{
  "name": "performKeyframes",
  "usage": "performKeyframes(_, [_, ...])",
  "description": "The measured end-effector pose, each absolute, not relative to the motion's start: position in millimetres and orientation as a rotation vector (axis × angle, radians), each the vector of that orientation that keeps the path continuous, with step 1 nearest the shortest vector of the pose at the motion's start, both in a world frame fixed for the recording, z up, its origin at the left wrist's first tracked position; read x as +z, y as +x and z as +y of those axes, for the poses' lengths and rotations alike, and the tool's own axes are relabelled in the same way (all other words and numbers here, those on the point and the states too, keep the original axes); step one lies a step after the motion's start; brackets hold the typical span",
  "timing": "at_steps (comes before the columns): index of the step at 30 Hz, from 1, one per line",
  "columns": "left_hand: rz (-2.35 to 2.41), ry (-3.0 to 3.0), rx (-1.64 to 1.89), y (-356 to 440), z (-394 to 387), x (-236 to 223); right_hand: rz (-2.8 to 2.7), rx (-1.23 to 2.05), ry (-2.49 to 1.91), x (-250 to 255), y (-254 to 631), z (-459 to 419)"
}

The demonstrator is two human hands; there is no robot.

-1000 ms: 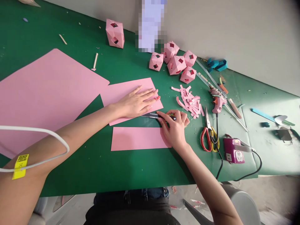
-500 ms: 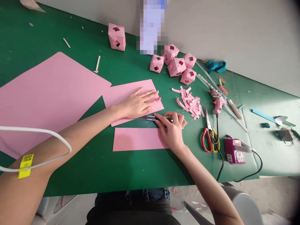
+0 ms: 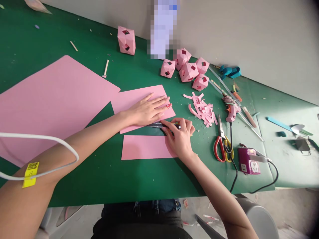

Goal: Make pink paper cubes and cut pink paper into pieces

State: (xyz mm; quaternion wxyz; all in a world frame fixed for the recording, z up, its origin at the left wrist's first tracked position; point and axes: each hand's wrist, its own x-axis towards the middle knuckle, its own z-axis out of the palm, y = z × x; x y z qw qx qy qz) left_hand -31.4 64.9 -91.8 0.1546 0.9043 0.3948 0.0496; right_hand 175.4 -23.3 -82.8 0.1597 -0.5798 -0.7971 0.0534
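My left hand (image 3: 149,109) lies flat with fingers spread on a smaller pink paper sheet (image 3: 124,99), holding a red-and-white patterned bit at its fingertips. Just right of it, my right hand (image 3: 181,136) has its fingers closed around slim black pens (image 3: 156,125) lying along the sheet's near edge; fingers cover part of them, so their exact number is unclear. Below my left hand lies a pink paper strip (image 3: 144,147), its right end under my right hand. A large pink sheet (image 3: 59,99) spreads out at the left, touching the smaller one.
Several folded pink paper shapes (image 3: 188,72) stand at the back, with pink paper scraps (image 3: 203,109) before them. Scissors (image 3: 220,142), a pink glue gun (image 3: 232,111) and a purple power block (image 3: 249,161) with black cables lie right. A white cable (image 3: 50,139) crosses my left arm.
My right hand has shifted slightly left along the pens. My left hand stays on the sheet. The whole view has moved a little.
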Motion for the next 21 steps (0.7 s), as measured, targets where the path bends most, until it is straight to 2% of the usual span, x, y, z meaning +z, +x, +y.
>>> performKeyframes(14, [1.082, 2.486, 0.268, -35.2, 68.1, -92.5, -2.249, 0.126, -1.711, -82.7, 184.3, -42.1])
performKeyframes(21, [1.048, 2.247, 0.612, -38.4, 71.7, -91.2, -2.112, 0.009, -1.861, -85.6, 211.8, -42.7])
